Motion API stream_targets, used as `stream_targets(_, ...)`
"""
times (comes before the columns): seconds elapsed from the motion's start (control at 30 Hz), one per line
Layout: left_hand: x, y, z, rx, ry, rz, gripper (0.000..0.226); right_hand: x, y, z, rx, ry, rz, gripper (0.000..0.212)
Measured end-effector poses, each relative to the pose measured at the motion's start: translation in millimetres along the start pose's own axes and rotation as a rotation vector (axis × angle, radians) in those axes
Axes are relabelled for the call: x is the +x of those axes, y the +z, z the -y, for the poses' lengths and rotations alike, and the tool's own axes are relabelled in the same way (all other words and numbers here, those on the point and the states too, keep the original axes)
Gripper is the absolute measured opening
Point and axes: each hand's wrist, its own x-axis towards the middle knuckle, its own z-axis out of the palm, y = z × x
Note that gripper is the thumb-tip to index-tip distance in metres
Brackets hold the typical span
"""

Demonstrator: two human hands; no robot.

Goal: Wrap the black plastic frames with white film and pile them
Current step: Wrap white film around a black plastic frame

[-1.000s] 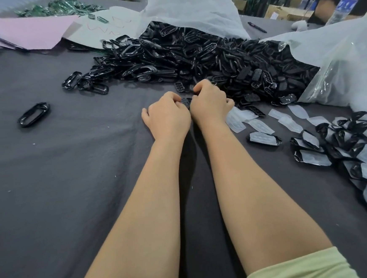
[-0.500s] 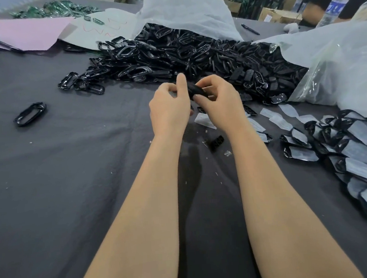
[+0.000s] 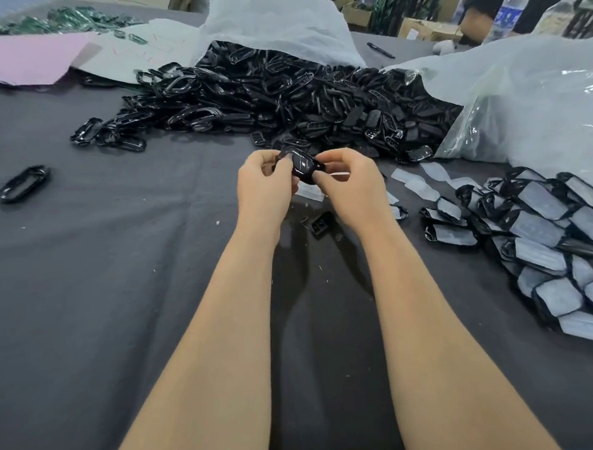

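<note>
Black plastic frame, down by the heap a second ago, now rides lifted at mid-frame, pinched at both ends by the fingers of my left hand and right hand, so wrapping with the white film strips to the right looks next.

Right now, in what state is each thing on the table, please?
held frame: in the air, pinched by both hands, bare black.
left hand: pinches the frame's left end.
right hand: pinches its right end.
loose frames heap: unwrapped, heaped loosely.
wrapped frames pile: covered in white film, piled at right.
film pieces: lying flat, unused.
lone frame: lying alone at left, unwrapped.
</note>
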Motion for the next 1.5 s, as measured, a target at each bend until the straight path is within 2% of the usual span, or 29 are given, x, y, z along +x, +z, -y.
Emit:
stream_targets(0.13, 0, -1, 1, 0.052, 0.051, 0.007, 0.011, -1, 0, 0, 0.078, 0.036, -0.017, 0.007)
stream_targets(0.23, 1, -1, 1, 0.098, 0.052, -0.038, 0.015, -1, 0, 1, 0.121, 0.039, -0.032, 0.008)
stream_targets(0.33, 1, 0, 3, 0.127, 0.053, -0.073, 0.014, -5, 6, 3, -0.005, -0.054, -0.059, 0.005)
stream_targets(0.43, 2, 0, 3, 0.124, 0.051, -0.092, 0.014, -7, 14, 7, -0.202, -0.174, -0.096, 0.015)
stream_targets(0.57, 2, 1, 2, 0.134, 0.064, -0.108, 0.012, -7, 19, 8, -0.336, -0.193, -0.095, 0.021)
stream_targets(0.77, 0, 3, 4, 0.269, 0.186, -0.092, 0.009, -5, 21, 9, -0.238, -0.036, -0.024, 0.014)
stream_targets(0.87, -1, 2, 3, 0.352, 0.252, -0.124, 0.009, -7, 21, 10, -0.196, -0.053, -0.02, 0.009)
stream_targets(1.03, 0, 0, 3, 0.334, 0.25, -0.184, 0.01, -7, 23, 7, -0.138, -0.037, -0.026, 0.015)
stream_targets(1.1, 1, -1, 3, 0.313, 0.237, -0.205, 0.009, -7, 22, 6, -0.069, -0.009, -0.048, 0.017)
stream_targets(1.2, 4, -4, 2, 0.141, 0.162, -0.219, 0.008, -5, 13, 9, 0.12, 0.018, -0.147, 0.009)
stream_targets(1.37, 3, -3, -1, -0.187, 0.037, -0.168, 0.006, -1, 1, 13, 0.71, 0.206, -0.174, 0.014)
stream_targets(1.5, 1, 0, -4, -0.316, -0.01, -0.099, 0.006, -1, 0, 15, 0.829, 0.236, -0.174, 0.014)
